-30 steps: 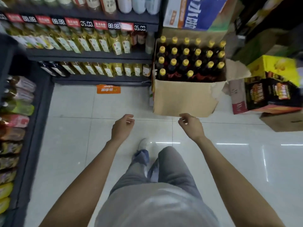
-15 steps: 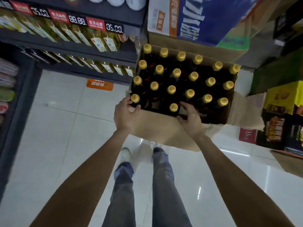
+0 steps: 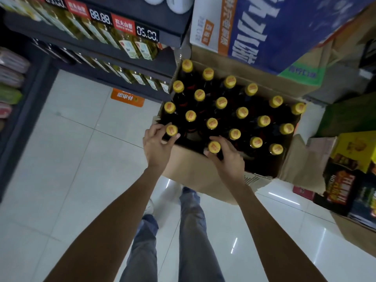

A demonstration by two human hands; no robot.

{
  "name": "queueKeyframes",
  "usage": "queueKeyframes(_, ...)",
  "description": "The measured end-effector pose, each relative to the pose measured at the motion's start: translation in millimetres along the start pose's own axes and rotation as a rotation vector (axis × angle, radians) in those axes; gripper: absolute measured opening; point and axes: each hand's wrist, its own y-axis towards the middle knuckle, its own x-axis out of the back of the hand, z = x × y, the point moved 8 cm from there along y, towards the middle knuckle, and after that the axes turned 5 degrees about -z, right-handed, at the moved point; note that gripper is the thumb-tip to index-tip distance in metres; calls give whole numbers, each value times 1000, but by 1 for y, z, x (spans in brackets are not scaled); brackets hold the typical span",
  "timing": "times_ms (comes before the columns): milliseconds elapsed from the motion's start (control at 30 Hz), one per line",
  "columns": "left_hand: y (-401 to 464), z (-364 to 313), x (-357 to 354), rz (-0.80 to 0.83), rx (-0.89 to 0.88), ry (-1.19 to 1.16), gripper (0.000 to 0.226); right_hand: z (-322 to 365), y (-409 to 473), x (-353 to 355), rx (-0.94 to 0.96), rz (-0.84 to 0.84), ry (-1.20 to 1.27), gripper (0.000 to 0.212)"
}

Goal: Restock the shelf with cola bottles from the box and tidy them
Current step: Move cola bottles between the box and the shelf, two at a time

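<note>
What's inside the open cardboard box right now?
The cardboard box holds upright dark bottles with yellow caps. The left hand and right hand each grip one. Bottle bodies and box bottom are hidden.

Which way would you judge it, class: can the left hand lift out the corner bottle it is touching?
Probably yes: the left hand already grips the corner bottle by its neck, and nothing covers the open box.

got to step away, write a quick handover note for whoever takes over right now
Left hand: fingers curled round the neck of the near-left corner bottle in the box.
Right hand: gripping the neck of the near-row bottle.
Both bottles sit in the box with the other yellow-capped ones.
Done: nothing shelved that shows.
Left: lift these two out, shelve them, repeat, tidy.
</note>
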Motion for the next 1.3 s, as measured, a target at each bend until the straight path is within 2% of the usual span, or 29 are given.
queueKeyframes(167,-2,-26,46,-44,20,-336,44,41,-11,37,41,-118,96,42)
queueKeyframes(267,-5,-46,82,-71,5,-512,32,70,-10,53,89,-103,235,37)
queueKeyframes(300,-7,-54,95,-88,5,-578,26,84,-9,57,135,-83,279,35)
queueKeyframes(400,-15,-73,138,-183,7,-701,40,131,-11,67,253,40,395,29)
queueKeyframes(567,-28,-61,229,-376,107,-733,36,228,-21,52,304,243,473,30)
queueKeyframes(633,-39,-45,274,-525,149,-750,34,263,-26,29,318,343,457,29)
queueKeyframes(767,-74,9,363,-756,218,-729,30,339,-59,-36,584,477,246,42)
queueKeyframes(833,-105,48,411,-859,282,-684,33,380,-94,-76,713,580,179,40)
queueKeyframes(1000,-199,148,519,-922,427,-436,19,474,-202,-190,928,794,59,36)
queueKeyframes(1067,-238,188,560,-931,487,-361,12,510,-253,-231,945,882,66,27)
queueKeyframes(1133,-280,225,604,-985,544,-323,28,542,-306,-268,925,1010,94,15)
queueKeyframes(1167,-300,242,625,-1016,555,-328,29,556,-331,-287,917,1074,108,13)
queueKeyframes(1233,-339,278,669,-1068,575,-351,4,591,-376,-325,912,1155,149,14)
queueKeyframes(1300,-373,308,716,-1154,577,-345,24,632,-418,-359,888,1208,217,15)
